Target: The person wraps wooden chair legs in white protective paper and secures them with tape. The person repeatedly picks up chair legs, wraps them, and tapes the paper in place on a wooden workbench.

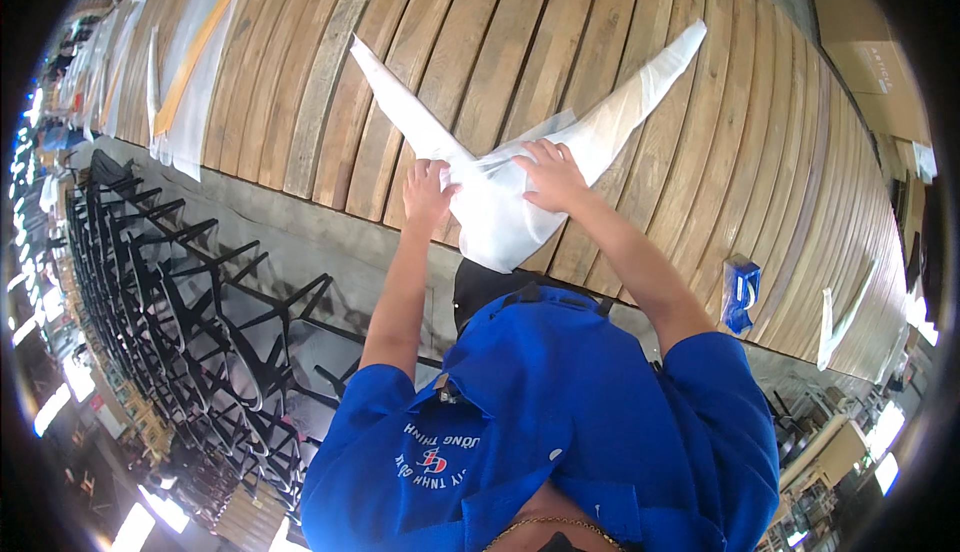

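Observation:
A V-shaped piece wrapped in white foam sheet (pixel 500 214) lies in front of me on the wooden slats, its rounded base near my body and its two narrow arms pointing away. My left hand (pixel 428 192) grips the left edge of the wrapping beside the base, fingers bent and thumb against the sheet. Across the right part of the base, my right hand (pixel 553 176) presses the foam with its fingers spread. A clear, thin flap of wrap shows just beyond the right fingers. What is inside the wrapping is hidden, apart from its outline.
Wooden slats (pixel 490 62) form the work surface. A blue packet (pixel 740 294) lies near its edge to my right, with a white foam strip (pixel 838 312) beyond. Many black metal frames (pixel 215 307) stand at the lower left. Cardboard boxes (pixel 868 77) are at the far right; an orange-brown angled piece (pixel 190 67) lies far left.

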A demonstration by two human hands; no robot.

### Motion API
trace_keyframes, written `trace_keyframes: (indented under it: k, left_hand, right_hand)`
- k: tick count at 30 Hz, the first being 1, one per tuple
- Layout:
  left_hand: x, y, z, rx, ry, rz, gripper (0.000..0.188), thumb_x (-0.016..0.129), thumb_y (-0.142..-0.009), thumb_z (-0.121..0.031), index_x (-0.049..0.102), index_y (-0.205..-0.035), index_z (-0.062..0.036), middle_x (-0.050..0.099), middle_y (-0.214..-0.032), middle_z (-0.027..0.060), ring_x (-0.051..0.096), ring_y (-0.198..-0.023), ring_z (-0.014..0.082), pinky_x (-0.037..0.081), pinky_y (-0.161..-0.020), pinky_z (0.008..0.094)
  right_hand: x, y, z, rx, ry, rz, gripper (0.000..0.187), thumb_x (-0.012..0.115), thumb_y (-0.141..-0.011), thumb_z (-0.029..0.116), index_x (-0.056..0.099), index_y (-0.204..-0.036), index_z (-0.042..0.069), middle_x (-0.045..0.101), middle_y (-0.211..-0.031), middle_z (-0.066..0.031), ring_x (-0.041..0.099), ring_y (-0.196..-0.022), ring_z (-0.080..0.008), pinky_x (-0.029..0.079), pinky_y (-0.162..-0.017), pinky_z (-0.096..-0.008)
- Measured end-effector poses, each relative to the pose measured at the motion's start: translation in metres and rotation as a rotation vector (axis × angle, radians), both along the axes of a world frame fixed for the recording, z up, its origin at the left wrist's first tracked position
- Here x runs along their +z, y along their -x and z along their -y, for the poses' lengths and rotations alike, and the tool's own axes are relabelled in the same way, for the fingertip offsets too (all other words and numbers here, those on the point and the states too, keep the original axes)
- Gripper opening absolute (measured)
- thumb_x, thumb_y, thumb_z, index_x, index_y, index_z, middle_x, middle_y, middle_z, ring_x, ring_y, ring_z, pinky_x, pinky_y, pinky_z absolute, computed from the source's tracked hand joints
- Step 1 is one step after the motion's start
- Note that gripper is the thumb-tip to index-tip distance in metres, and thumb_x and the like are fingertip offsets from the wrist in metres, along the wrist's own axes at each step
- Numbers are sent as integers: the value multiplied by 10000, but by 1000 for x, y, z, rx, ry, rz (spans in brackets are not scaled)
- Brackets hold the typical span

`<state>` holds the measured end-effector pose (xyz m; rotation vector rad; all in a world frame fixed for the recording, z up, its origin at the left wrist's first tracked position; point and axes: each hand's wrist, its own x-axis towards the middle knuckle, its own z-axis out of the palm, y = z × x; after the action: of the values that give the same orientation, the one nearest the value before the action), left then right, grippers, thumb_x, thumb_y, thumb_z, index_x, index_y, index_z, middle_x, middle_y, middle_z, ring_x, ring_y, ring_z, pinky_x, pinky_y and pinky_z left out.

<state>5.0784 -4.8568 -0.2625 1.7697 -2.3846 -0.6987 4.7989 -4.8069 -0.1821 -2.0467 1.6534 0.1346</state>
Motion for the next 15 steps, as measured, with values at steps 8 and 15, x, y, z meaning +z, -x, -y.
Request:
trace_keyframes:
  k: [8, 15]
  left_hand:
    - [-32, -24, 17, -55, -90, -213, 227, 815, -776, -269, 673, -903, -147, 558, -1107, 48, 599, -1056, 294, 505, -862, 456]
    - [-12, -28, 14, 80, -145, -204, 183, 795, -795, -261, 691, -889, -143, 581, -1010, 45, 639, -923, 283, 522, -771, 442]
  right_hand:
    - [-9, 16, 7, 369, -155, -297, 1039, 867, -670, 282, 327, -1555, 211, 385, -1559, -134, 290, -1484, -345, 223, -1220, -510]
    - [-57, 29, 13, 538, 101, -180, 756, 745, -786, 236, 444, -1472, 132, 509, -1420, -144, 459, -1336, -314, 301, -1162, -507]
